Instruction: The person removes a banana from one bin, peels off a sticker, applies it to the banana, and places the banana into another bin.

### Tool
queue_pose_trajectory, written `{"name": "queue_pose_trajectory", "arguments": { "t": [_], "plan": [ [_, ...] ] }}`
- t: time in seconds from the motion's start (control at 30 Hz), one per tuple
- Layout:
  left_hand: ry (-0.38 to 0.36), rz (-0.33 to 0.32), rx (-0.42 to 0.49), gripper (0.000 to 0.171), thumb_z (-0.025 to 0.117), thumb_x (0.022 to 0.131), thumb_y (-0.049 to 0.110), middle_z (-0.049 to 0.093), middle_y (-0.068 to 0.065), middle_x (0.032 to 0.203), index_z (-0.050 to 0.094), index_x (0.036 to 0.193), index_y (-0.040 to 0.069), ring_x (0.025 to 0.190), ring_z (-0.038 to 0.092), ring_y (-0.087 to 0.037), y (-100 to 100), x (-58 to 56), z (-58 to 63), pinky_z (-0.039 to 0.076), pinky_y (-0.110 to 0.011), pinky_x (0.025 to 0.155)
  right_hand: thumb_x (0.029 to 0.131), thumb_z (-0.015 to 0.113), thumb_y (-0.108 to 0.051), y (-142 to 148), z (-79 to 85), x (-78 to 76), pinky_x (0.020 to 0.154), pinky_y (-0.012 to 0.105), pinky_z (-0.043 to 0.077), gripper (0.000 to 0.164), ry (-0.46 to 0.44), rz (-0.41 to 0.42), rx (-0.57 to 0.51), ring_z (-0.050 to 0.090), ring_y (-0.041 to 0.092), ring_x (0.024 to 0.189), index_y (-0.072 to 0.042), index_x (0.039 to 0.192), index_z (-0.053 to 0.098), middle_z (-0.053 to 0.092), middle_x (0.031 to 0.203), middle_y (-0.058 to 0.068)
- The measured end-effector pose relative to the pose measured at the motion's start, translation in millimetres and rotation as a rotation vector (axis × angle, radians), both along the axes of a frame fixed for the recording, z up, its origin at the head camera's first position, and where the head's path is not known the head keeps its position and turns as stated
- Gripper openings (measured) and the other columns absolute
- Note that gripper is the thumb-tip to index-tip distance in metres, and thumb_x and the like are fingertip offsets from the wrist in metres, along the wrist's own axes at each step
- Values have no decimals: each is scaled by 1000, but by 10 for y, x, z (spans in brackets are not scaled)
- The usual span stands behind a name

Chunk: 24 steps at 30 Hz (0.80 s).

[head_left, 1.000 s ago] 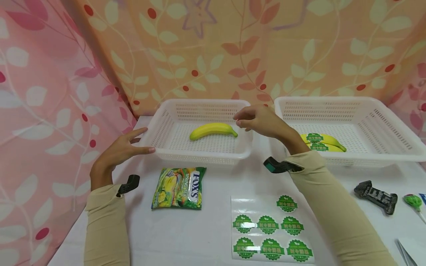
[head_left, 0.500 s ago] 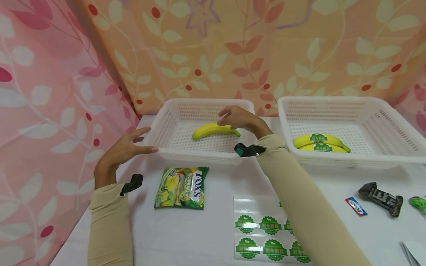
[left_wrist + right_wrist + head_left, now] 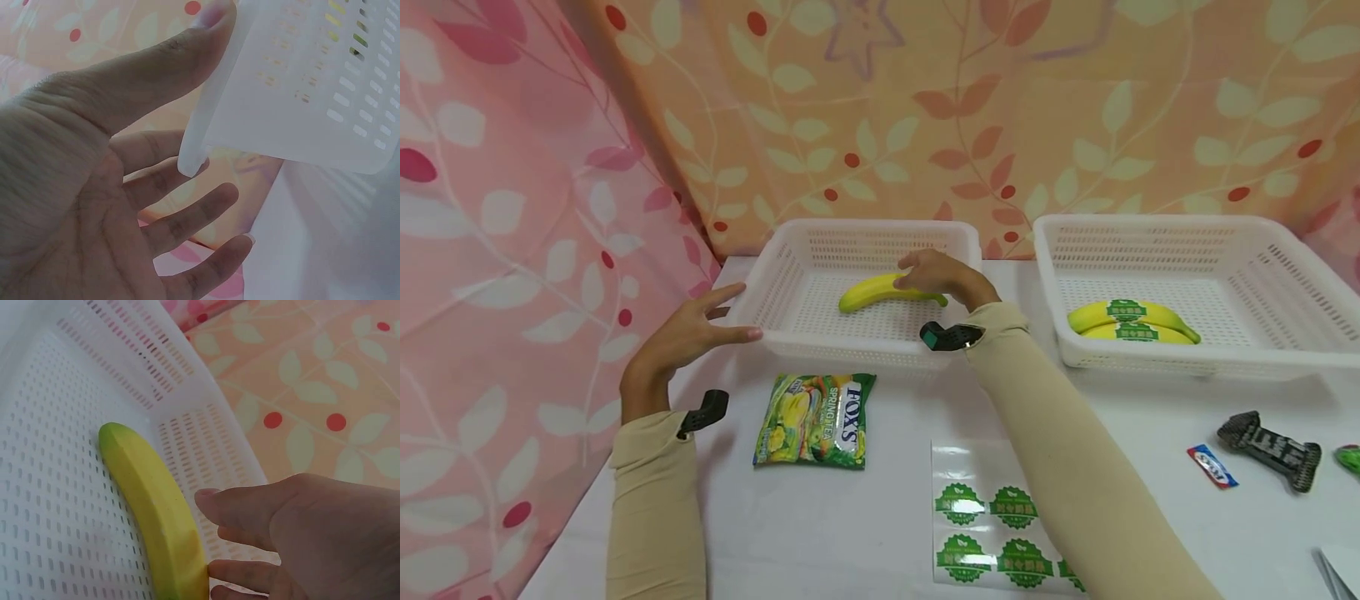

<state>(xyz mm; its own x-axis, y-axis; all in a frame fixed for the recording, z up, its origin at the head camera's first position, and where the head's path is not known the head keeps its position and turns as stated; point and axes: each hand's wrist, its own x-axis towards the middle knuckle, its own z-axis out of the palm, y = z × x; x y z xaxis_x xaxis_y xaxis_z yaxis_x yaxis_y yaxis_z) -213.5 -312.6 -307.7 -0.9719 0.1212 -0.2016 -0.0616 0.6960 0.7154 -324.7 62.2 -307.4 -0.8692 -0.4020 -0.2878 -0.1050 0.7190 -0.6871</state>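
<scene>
A yellow banana lies in the left white perforated basket. My right hand reaches into this basket over the banana's right half. In the right wrist view, fingertips are beside the banana, one seeming to touch it; the thumb is apart. My left hand is at the basket's left side with fingers spread. The left wrist view has its thumb along the basket rim, while the other fingers extend loosely beyond and below the rim.
At right, another white basket holds two bananas bearing green stickers. In front lie a candy bag, a sticker sheet, a small blue-red packet, a black-wrapped candy, a green item and tweezers.
My right hand has moved left from the basket's right rim and lowered to the banana. The left hand stays by the left rim. The whole view has shifted slightly.
</scene>
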Motion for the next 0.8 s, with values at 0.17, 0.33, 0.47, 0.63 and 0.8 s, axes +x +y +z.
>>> {"name": "queue_pose_trajectory", "arguments": {
  "t": [0.17,0.33,0.47,0.63,0.8],
  "plan": [
    [-7,7,1,109,83,89,52,23,-20,173,17,172,27,155,27,-52,4,3,-13,32,-76,115,103,66,-22,-17,-11,11,126,51,32,58,-28,-14,31,41,32,148,-7,157,51,44,165,11],
    [-21,14,13,110,84,88,53,24,-20,173,16,172,28,154,27,-52,44,-7,-16,31,-77,115,102,70,-18,15,-37,25,121,53,40,60,-96,-33,54,45,34,145,-12,158,50,39,167,11],
    [-16,19,16,110,84,87,53,25,-19,173,18,172,28,153,29,-52,61,-6,0,31,-77,115,101,71,-11,17,-43,17,112,51,51,62,-169,-36,68,53,35,136,-13,158,49,42,162,13],
    [-13,19,19,109,84,88,53,26,-20,172,19,171,28,154,29,-51,64,-1,9,32,-76,115,98,74,-5,3,-36,20,101,45,59,65,-234,-52,113,60,36,127,-15,158,50,51,153,16],
    [-17,14,21,107,84,89,52,26,-18,173,20,171,28,155,28,-50,45,20,11,31,-76,116,98,75,-4,-4,-1,44,100,43,59,59,-199,-26,112,66,34,120,-11,153,55,50,152,15]
  ]
}}
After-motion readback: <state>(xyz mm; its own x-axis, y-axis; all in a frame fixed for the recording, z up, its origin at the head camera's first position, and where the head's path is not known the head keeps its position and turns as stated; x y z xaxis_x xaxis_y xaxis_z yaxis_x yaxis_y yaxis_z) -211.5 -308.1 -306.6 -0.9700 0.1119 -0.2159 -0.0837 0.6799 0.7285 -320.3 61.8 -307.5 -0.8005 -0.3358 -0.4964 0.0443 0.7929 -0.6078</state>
